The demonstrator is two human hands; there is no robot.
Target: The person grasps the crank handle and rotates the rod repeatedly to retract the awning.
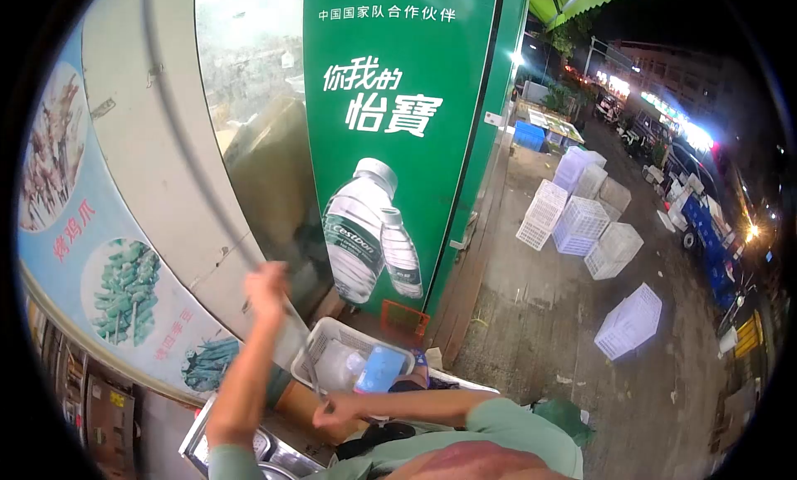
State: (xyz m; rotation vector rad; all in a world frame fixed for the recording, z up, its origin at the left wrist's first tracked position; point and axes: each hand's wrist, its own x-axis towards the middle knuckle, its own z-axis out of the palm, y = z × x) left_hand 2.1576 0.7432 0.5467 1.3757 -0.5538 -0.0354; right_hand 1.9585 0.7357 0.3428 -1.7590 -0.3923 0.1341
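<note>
A long, thin grey pole (168,106) runs from the top edge down past a pale panel to my waist, looking bent in this wide view. High on its lower part, my left hand (267,294) is closed around it. My right hand (335,410) grips the pole's lower end near my body. Just beyond my right hand is a white plastic basket (311,347) containing a clear bag and a blue packet (383,369). The pole's upper end lies outside the view.
A green bottled-water fridge (390,148) stands ahead. To the left is a food-picture banner (91,214). White plastic crates (581,224) lie on the pavement at right, one apart (628,321). A metal tray (195,438) sits below my left arm. Parked vehicles line the far right.
</note>
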